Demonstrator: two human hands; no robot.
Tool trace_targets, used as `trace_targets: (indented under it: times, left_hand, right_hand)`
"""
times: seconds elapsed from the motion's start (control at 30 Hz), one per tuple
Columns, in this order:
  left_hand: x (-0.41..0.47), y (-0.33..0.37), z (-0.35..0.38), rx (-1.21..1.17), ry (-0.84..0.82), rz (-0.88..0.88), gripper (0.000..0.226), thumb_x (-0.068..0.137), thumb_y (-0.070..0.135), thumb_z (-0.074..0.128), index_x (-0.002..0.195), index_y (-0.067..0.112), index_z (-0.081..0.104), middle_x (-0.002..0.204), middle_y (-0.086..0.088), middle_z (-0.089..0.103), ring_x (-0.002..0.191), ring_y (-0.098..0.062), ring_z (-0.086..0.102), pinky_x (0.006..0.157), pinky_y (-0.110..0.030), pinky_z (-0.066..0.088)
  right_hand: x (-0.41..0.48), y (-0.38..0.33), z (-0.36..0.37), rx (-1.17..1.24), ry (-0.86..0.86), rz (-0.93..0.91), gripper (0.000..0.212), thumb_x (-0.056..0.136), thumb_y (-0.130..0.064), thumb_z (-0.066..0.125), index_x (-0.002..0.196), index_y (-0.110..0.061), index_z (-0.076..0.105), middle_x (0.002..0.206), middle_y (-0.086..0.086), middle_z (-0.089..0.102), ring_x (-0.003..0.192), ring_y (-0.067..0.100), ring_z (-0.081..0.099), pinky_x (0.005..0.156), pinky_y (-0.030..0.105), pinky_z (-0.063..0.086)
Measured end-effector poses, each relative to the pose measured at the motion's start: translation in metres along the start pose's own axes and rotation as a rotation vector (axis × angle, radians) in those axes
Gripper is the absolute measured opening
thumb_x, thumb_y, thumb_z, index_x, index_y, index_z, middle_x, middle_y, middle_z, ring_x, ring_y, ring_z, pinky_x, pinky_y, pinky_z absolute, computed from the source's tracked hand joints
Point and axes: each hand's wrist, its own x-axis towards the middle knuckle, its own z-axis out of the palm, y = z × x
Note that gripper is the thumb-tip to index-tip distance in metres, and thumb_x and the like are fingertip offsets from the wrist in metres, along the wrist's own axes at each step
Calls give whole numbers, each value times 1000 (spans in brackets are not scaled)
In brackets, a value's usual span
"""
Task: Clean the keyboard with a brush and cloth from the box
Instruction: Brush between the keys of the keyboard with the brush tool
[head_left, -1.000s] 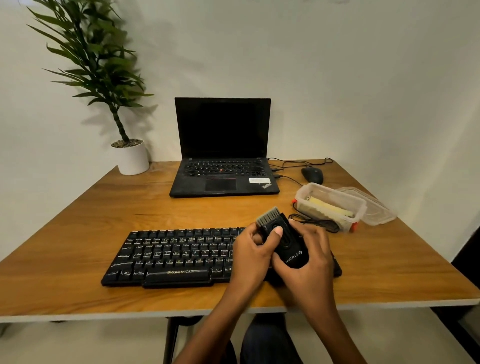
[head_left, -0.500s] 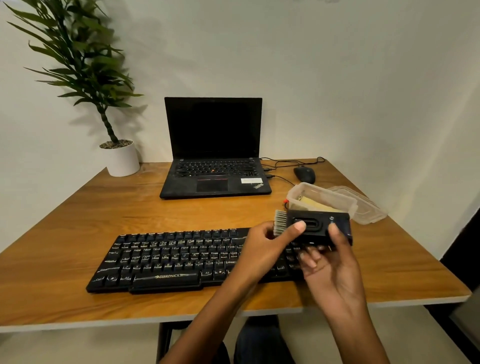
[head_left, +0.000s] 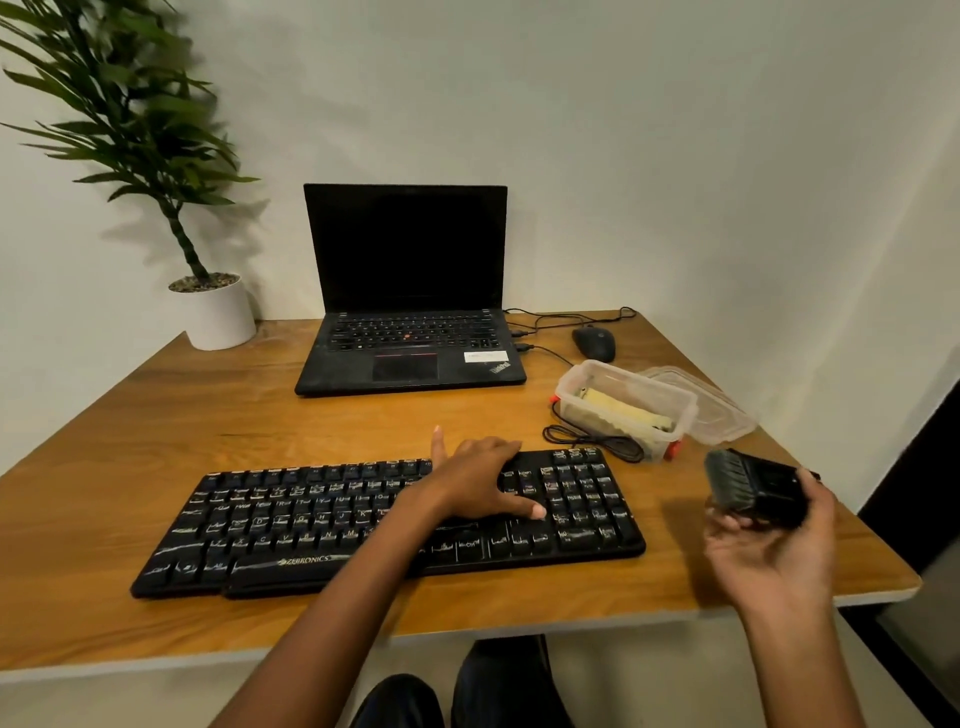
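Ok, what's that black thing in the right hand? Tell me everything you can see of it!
It is the brush, a chunky black block, plastic by its look, with short dark bristles at its left end. The right hand holds it from below, fingers curled round it, lying sideways in the air beyond the keyboard's right end. Only that hand touches it. It is blurred.

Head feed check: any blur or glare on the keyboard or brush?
Head view: dim warm light; the brush in the right hand is motion-smeared; plant leaves blurred; keyboard legible, with streaky glare on key edges; wide-angle lens bows the table edge.
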Motion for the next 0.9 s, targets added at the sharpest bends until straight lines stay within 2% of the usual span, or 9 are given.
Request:
trace_targets:
  times: [0.1,0.2,0.27,0.37,0.43,0.53,0.67,0.8,0.9]
  left_hand:
    - [3,-1,1,-30,-9,-8,85,81,63,55,149,26,22,153,2,29,143,-21,19,109,-58,-18]
    - [3,0,-2,-55,-14,-16,80,82,60,56,147,26,25,152,3,32,142,-20,22,111,-56,-12]
    - [1,1,-4,-78,-42,-22,79,82,57,58,147,26,25,153,3,30,142,-21,22,112,-54,-9]
    - [-2,-1,-8,-97,-96,-26,80,82,54,61,147,26,23,154,3,28,142,-21,22,114,-50,-6]
    - [-5,-8,-9,-144,-127,-19,81,81,52,63,147,26,24,152,1,31,140,-21,28,116,-46,5]
    - [-10,-19,-8,-203,-143,-11,82,80,49,66,147,27,24,151,1,33,136,-23,32,114,-39,21]
    - [-12,-25,-7,-202,-130,-9,84,79,50,67,147,28,24,151,1,32,137,-23,31,115,-41,21]
    - [-12,-25,-6,-165,-91,-1,83,77,52,67,146,28,26,151,3,33,137,-21,30,114,-41,20]
    - [-13,-25,-5,-134,-72,5,83,78,54,66,146,29,26,151,4,32,138,-20,26,113,-40,17]
  right_hand:
    - [1,5,-3,-77,-48,-6,62,49,-41,75,103,-19,55,79,2,69,48,2,47,42,11,38]
    - [3,9,-4,-262,-28,-85,28,77,-31,66,100,-20,54,93,4,64,63,7,57,40,12,43]
    - [7,13,-4,-404,50,-180,16,83,-21,64,95,-21,54,93,4,63,72,13,61,39,12,44]
    - [14,16,4,-616,35,-302,26,81,-17,67,104,-17,55,91,2,63,75,14,62,39,14,46]
    - [19,16,15,-772,-39,-356,37,80,-14,68,113,-14,54,91,-2,62,81,9,61,47,12,51]
    - [30,16,35,-1118,-262,-404,41,76,-9,71,113,-13,54,91,-7,59,83,4,57,63,16,51]
    - [51,25,66,-1496,-541,-391,55,68,-14,80,116,-16,54,102,-6,58,96,8,53,82,23,44]
    - [62,44,88,-1638,-811,-297,53,65,-16,82,108,-19,52,95,-11,58,88,1,54,69,8,44]
    - [66,50,91,-1722,-882,-281,51,68,-17,81,105,-24,46,91,-19,51,83,-6,50,63,1,41]
